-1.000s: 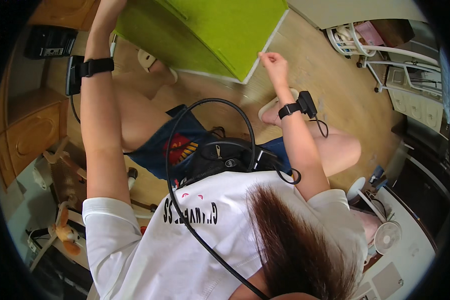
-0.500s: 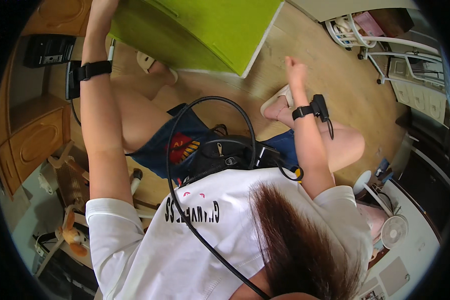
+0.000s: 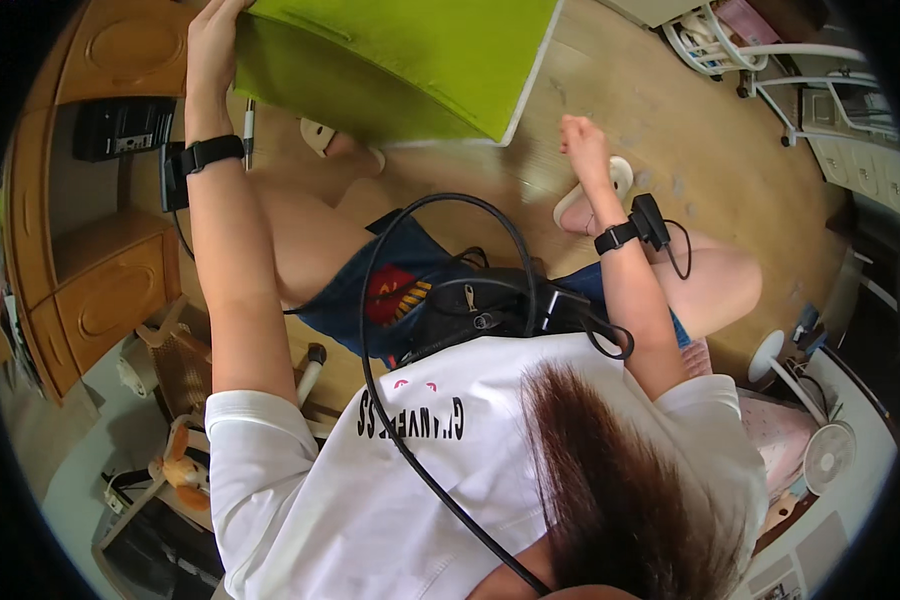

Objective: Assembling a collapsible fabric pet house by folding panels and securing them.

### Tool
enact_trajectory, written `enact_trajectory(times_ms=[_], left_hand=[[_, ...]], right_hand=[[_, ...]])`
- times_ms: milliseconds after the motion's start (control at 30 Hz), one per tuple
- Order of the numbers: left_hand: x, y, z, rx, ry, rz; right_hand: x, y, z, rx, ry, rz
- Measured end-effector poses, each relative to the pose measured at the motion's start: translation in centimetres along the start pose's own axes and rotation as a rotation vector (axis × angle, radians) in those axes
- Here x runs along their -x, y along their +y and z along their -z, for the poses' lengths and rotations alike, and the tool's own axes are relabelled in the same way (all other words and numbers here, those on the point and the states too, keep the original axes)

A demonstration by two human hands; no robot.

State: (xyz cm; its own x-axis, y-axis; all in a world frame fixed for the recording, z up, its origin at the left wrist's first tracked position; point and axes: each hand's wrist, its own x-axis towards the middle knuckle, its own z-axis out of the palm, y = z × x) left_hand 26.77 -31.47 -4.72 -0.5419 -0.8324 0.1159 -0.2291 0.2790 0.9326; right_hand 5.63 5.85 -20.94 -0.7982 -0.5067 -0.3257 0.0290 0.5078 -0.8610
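Note:
At the top of the head view, a large lime-green box-like piece (image 3: pixel 410 50) with a white edge stands over the floor, showing a bright face and a darker one. My left hand (image 3: pixel 213 45) grips its left edge, though the fingertips run out of the picture. Well apart from it, my right hand (image 3: pixel 587 148) hangs above the floor near my right foot, with the fingers curled closed and nothing visible in them. Each wrist wears a black strap with a small device, such as the right wrist device (image 3: pixel 648 220).
Wooden cabinets (image 3: pixel 120 300) line the left, with a black computer case (image 3: pixel 122 128) among them. A white wheeled rack (image 3: pixel 800 75) stands at the upper right. A white fan (image 3: pixel 828 458) is at the lower right. A black cable (image 3: pixel 365 330) loops across my front.
The whole view has shifted a little, so most things appear further right and lower. More of my left hand shows at the green piece. My right hand stays closed.

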Motion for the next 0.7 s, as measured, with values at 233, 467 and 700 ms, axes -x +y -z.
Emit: enact_trajectory(times_ms=[233, 467, 700], left_hand=[[0.1, 0.1, 0.2, 0.120, 0.061, -0.006], [-0.1, 0.4, 0.1, 0.230, 0.117, 0.033], [0.9, 2.2, -0.5, 0.183, 0.204, 0.078]], right_hand=[[1.3, -1.7, -3.6, -0.114, -0.322, 0.124], [-0.4, -1.5, -2.1, -0.156, 0.004, 0.276], [-1.1, -2.7, -3.8, 0.047, 0.068, 0.296]])
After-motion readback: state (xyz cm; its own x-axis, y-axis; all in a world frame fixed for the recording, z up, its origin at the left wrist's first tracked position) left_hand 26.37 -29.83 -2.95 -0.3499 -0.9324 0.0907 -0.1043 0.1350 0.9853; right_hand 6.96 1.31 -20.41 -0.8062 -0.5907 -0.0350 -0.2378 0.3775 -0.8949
